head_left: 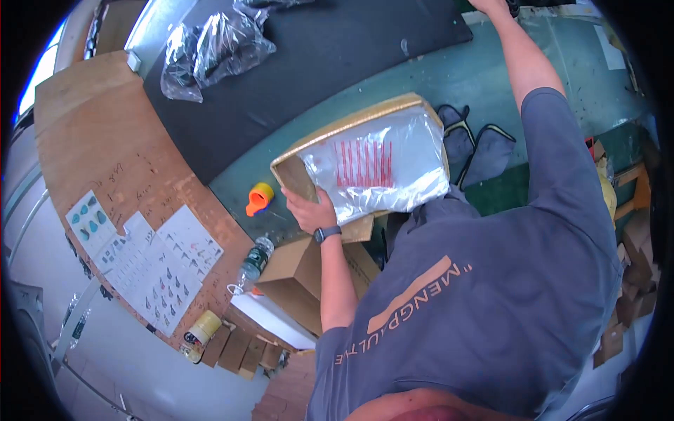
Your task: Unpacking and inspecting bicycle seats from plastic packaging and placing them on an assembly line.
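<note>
Here, the left hand [309,209] grips the near left edge of a shallow cardboard box [295,175], fingers curled over its rim; the box sits tilted on the green table [484,77] with a clear plastic bag [379,168] lying in it. The right hand [491,5] reaches far up, cut by the frame; its grip cannot be told. Judgement: steady the box at that edge, or the bag may slide out. An orange tape dispenser [258,198] is just beside it.

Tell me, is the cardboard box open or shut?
Open. The cardboard box has its top uncovered, and a clear plastic bag lies spread inside.
</note>
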`<state>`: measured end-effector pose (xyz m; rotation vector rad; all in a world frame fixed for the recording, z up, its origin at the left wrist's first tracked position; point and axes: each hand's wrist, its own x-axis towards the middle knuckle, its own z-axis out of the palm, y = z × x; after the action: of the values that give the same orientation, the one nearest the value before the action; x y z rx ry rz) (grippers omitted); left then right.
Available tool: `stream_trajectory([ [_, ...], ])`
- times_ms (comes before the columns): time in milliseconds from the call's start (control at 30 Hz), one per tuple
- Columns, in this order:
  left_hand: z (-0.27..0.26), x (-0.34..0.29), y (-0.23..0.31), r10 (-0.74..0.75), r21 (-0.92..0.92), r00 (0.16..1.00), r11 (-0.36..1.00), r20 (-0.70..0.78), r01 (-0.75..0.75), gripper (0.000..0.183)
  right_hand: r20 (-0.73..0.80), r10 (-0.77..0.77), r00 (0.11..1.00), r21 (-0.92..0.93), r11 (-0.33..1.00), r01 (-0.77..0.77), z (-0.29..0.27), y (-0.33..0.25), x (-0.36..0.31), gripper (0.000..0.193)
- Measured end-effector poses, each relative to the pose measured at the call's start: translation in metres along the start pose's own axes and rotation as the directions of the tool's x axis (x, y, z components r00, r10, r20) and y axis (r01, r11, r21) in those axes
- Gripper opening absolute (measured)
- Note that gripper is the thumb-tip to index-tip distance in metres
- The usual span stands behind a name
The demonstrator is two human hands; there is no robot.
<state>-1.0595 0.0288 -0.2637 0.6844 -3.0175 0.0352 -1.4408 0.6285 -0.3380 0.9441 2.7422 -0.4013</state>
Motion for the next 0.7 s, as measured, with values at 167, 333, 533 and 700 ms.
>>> stream_trajectory([
  [167,0.003,0.004,0.006,0.037,-0.055,0.998,0.998,-0.049,-0.039,0.102,-0.139,-0.022,0.99,0.193,0.98,0.049,0.041,0.058,-0.014,0.096],
  [333,-0.003,-0.005,0.0,0.028,-0.062,0.999,0.998,-0.034,-0.03,0.101,0.55,-0.005,0.835,0.751,0.442,-0.492,0.054,0.128,-0.068,0.059],
  [533,-0.015,-0.018,-0.014,0.001,-0.119,1.0,0.993,0.007,0.0,0.101,0.6,-0.267,0.754,0.674,-0.339,-0.657,0.052,0.164,-0.312,0.077],
  [700,-0.016,-0.018,-0.012,0.079,-0.185,0.996,0.979,-0.037,-0.084,0.101,0.712,0.111,0.694,0.698,-0.228,-0.679,0.116,0.244,-0.45,0.069],
])
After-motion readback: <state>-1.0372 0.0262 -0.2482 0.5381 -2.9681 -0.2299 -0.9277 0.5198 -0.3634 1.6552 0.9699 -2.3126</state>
